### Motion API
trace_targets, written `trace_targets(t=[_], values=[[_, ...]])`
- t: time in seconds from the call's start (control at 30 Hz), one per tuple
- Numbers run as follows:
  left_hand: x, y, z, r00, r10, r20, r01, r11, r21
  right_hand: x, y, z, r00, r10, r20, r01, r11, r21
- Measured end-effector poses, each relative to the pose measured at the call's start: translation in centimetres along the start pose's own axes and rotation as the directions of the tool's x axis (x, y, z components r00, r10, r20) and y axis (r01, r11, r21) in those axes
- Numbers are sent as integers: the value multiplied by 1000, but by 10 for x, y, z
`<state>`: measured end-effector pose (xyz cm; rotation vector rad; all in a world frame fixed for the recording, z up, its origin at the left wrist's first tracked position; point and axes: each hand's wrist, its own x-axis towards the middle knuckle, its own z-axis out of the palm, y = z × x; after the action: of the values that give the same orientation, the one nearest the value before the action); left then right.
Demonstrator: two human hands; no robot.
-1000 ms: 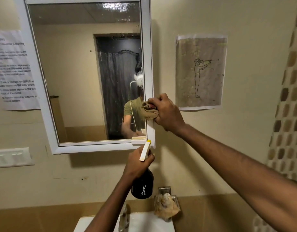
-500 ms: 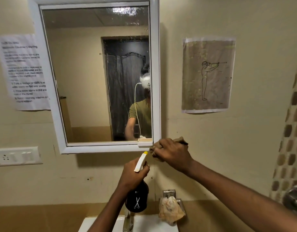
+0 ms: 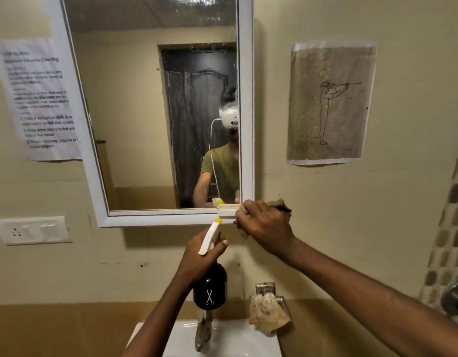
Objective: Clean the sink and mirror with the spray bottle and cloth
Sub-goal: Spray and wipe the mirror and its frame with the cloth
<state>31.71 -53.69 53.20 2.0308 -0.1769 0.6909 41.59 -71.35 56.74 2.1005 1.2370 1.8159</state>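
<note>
The white-framed mirror (image 3: 155, 112) hangs on the wall ahead, its glass streaked and spotted. My right hand (image 3: 265, 225) presses a brownish cloth (image 3: 277, 204) against the mirror's lower right corner. Below it my left hand (image 3: 199, 256) grips the black spray bottle (image 3: 210, 287) by its neck; the white and yellow nozzle points up at the frame. The white sink (image 3: 230, 338) shows at the bottom edge, partly hidden by my left arm.
A metal tap (image 3: 203, 331) rises behind the sink. A wall-mounted soap dish (image 3: 270, 300) holds a crumpled wrapper. A printed notice (image 3: 39, 99) and a switch plate (image 3: 32, 229) are left of the mirror, a drawing (image 3: 328, 101) right of it.
My right hand has slid the cloth down the mirror's right frame edge to the lower right corner. The left hand with the bottle has stayed about where it was.
</note>
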Motion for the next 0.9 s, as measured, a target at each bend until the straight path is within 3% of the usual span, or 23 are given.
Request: trace_targets(t=[0.2, 0.43, 0.63, 0.9], values=[[0, -1, 0, 999, 40, 23, -38, 998, -50, -9, 16, -10, 997, -76, 8, 76, 997, 20], [1, -9, -12, 999, 43, 7, -42, 997, -61, 25, -29, 0, 983, -163, -90, 157, 985, -72], [-5, -12, -20, 1000, 3, 0, -3, 999, -50, 9, -2, -14, 960, -279, -2, 277, 953, -120], [-12, -25, -48, 997, -71, -9, 71, 997, -15, 50, -39, 0, 925, -374, 62, 378, 923, -71]])
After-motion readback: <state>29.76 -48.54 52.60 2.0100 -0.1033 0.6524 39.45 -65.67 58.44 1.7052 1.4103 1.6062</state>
